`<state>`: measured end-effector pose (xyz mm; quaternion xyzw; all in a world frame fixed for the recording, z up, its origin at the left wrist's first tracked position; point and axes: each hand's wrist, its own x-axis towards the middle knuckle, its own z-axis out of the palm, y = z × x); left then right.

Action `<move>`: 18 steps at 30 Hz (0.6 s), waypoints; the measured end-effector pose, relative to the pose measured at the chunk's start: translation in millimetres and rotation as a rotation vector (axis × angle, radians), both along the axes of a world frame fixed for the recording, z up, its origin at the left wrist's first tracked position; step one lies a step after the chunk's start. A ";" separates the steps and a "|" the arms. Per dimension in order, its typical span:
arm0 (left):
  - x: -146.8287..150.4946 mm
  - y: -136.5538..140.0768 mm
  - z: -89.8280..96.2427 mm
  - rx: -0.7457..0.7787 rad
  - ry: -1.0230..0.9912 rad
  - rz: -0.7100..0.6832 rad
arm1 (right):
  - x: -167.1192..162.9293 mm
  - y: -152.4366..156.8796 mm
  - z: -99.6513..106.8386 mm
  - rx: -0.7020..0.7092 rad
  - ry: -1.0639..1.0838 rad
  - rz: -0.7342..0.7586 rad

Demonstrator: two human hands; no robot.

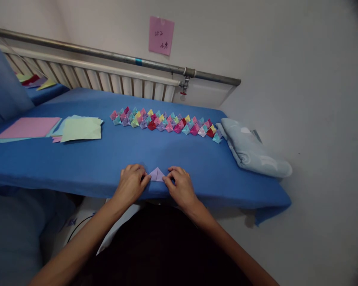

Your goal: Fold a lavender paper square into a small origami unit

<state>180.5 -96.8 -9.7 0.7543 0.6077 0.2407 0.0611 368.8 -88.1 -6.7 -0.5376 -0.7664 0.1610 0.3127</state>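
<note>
A small piece of folded lavender paper lies near the front edge of the blue-covered table, its peak pointing away from me and a crease line down its middle. My left hand pinches its left corner between thumb and curled fingers. At the right corner, my right hand grips the paper the same way, thumb against its lower edge. Behind them, several rows of small folded paper pieces in pink, blue, yellow, red and purple stand close together.
Stacks of pink paper and pale green paper lie at the left. A folded grey-blue blanket rests at the table's right end. Along the wall run a radiator and a pipe. A pink note hangs above.
</note>
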 end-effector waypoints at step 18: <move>4.9 8.6 10.1 -0.077 0.116 0.026 | -1.9 0.4 1.2 0.000 -0.032 -0.027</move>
